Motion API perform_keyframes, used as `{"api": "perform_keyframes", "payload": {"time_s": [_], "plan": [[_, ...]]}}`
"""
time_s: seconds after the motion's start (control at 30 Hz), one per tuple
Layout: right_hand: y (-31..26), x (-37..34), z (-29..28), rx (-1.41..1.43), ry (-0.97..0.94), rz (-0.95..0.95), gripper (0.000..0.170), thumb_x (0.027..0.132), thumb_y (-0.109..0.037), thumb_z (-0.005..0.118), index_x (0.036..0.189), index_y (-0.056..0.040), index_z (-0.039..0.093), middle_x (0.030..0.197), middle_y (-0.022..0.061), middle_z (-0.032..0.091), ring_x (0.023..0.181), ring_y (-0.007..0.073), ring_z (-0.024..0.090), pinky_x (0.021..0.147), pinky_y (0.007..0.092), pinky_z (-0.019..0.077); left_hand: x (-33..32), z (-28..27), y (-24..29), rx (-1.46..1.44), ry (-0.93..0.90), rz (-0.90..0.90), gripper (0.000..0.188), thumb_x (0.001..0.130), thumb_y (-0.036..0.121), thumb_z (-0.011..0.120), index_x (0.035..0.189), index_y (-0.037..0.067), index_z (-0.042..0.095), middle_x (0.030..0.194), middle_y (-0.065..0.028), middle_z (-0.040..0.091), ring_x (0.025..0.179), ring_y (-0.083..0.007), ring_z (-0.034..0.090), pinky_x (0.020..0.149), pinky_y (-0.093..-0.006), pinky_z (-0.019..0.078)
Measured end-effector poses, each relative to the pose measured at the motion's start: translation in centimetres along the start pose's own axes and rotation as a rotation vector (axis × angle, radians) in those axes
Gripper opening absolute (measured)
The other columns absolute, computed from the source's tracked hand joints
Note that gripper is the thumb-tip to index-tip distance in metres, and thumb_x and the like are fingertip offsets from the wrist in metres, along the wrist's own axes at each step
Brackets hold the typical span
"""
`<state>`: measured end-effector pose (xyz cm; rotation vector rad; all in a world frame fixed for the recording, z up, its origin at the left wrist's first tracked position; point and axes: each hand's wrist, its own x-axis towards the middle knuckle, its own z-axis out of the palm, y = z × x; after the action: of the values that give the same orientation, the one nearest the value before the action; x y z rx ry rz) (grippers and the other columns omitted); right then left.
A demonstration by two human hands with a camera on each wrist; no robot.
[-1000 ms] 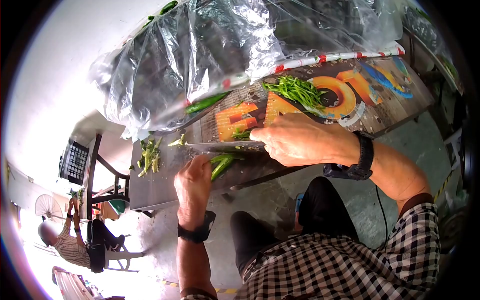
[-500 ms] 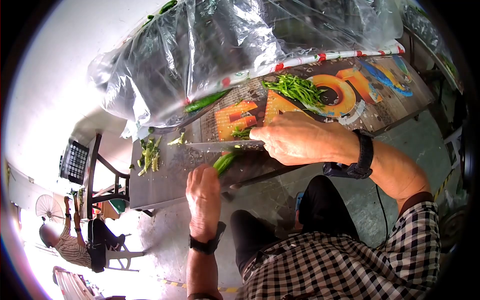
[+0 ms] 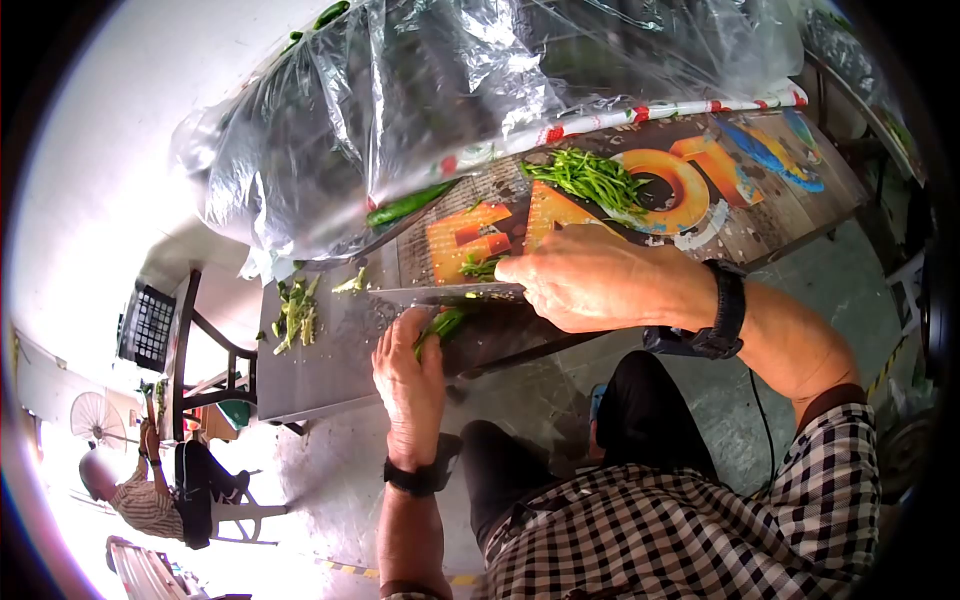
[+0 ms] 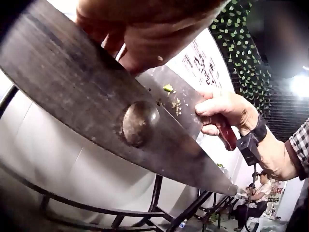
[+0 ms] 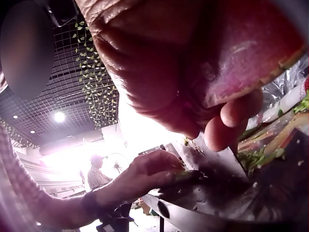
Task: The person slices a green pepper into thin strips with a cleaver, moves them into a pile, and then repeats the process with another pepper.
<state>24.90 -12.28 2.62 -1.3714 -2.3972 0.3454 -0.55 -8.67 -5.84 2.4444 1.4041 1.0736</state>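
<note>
At the near edge of the worktop (image 3: pixel 335 382), the left hand (image 3: pixel 408 385) holds green pepper (image 3: pixel 443 326) between thumb and fingers. Just beyond, the right hand (image 3: pixel 605 280) grips a knife (image 3: pixel 445 293), its broad blade pointing left. Pale green scraps (image 3: pixel 296 315) lie left; farther right, a heap of green strips (image 3: pixel 585 180). Plastic sheeting (image 3: pixel 430 100) spreads at the far side.

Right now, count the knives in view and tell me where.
1: the knife, gripped in the right hand, its blade over the table near the left hand. Others could be hidden under the plastic sheet.
</note>
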Motion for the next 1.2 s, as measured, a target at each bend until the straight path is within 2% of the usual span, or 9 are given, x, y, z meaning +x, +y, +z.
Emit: {"api": "perform_keyframes", "payload": {"time_s": [0.17,0.27,0.37,0.57,0.63,0.77,0.97,1.07,1.2], "plan": [[0.3,0.1,0.1,-0.007,0.024,-0.013,0.012,0.083,-0.006,0.051,0.087,-0.0018,0.062,0.072,0.0216,0.066,0.071,0.0405,0.067,0.066,0.0500,0.0514,-0.1,0.3,0.1,0.037,0.021,0.153,0.020,0.082,-0.003,0.060,0.101,0.004,0.062,0.107,-0.0127,0.066,0.097,-0.0331,0.061,0.087,-0.0424,0.0481],[0.9,0.2,0.5,-0.029,0.061,-0.050,0.005,0.085,-0.006,0.056,0.088,-0.0030,0.057,0.064,0.0194,0.059,0.063,0.0405,0.062,0.059,0.0503,0.0467,-0.1,0.2,0.1,0.016,0.032,0.214,0.018,0.083,-0.005,0.059,0.100,0.002,0.062,0.105,-0.0141,0.066,0.096,-0.0335,0.062,0.086,-0.0410,0.0495],[0.8,0.2,0.3,-0.024,0.062,-0.042,0.011,0.082,-0.006,0.052,0.084,-0.0007,0.062,0.071,0.0221,0.065,0.067,0.0404,0.066,0.064,0.0503,0.0509,-0.1,0.2,0.0,-0.013,0.019,0.248,0.017,0.083,-0.004,0.059,0.099,0.002,0.062,0.105,-0.0142,0.066,0.095,-0.0339,0.062,0.085,-0.0411,0.0497],[1.6,-0.5,-0.2,-0.031,0.049,-0.040,0.006,0.085,-0.007,0.056,0.088,-0.0024,0.056,0.063,0.0197,0.058,0.061,0.0402,0.060,0.059,0.0500,0.0457,1.4,0.1,-0.5,-0.015,-0.020,0.284,0.015,0.080,-0.005,0.062,0.094,0.002,0.063,0.105,-0.0143,0.066,0.093,-0.0340,0.062,0.083,-0.0413,0.0504],[1.3,-0.6,-0.2,-0.039,0.083,-0.051,0.006,0.085,-0.006,0.054,0.084,-0.0013,0.057,0.070,0.0214,0.061,0.067,0.0404,0.062,0.063,0.0491,0.0477,1.7,-0.3,0.2,0.084,0.003,0.333,0.015,0.079,-0.005,0.063,0.092,0.001,0.064,0.104,-0.0141,0.066,0.093,-0.0336,0.061,0.082,-0.0414,0.0505],[1.1,-0.9,0.0,-0.028,0.118,-0.081,0.007,0.085,-0.004,0.053,0.081,-0.0008,0.058,0.075,0.0219,0.062,0.070,0.0402,0.063,0.065,0.0488,0.0487,0.7,0.5,0.7,0.100,0.056,0.307,0.015,0.078,-0.004,0.063,0.092,0.002,0.064,0.101,-0.0124,0.064,0.093,-0.0324,0.060,0.083,-0.0414,0.0497],[0.8,-0.9,-0.2,-0.084,0.071,-0.050,0.009,0.086,-0.006,0.053,0.079,-0.0016,0.057,0.067,0.0203,0.059,0.065,0.0390,0.063,0.063,0.0478,0.0487,-0.2,1.2,1.3,0.094,0.073,0.240,0.015,0.080,-0.003,0.061,0.093,0.003,0.063,0.103,-0.0102,0.062,0.095,-0.0312,0.059,0.086,-0.0411,0.0484],[1.2,-1.0,0.2,-0.133,0.086,-0.100,0.008,0.085,-0.008,0.060,0.089,-0.0038,0.054,0.061,0.0165,0.058,0.059,0.0374,0.062,0.055,0.0477,0.0476,0.0,1.2,1.1,0.053,0.084,0.213,0.015,0.080,-0.003,0.062,0.094,0.003,0.064,0.102,-0.0114,0.063,0.094,-0.0321,0.059,0.084,-0.0412,0.0490],[1.1,-1.0,0.1,-0.128,0.070,-0.093,0.007,0.085,-0.008,0.059,0.089,-0.0044,0.054,0.061,0.0165,0.058,0.058,0.0366,0.062,0.055,0.0469,0.0475,0.1,0.9,0.4,-0.006,0.080,0.179,0.015,0.080,-0.004,0.063,0.093,0.002,0.065,0.101,-0.0130,0.065,0.095,-0.0329,0.060,0.084,-0.0406,0.0494]]}}
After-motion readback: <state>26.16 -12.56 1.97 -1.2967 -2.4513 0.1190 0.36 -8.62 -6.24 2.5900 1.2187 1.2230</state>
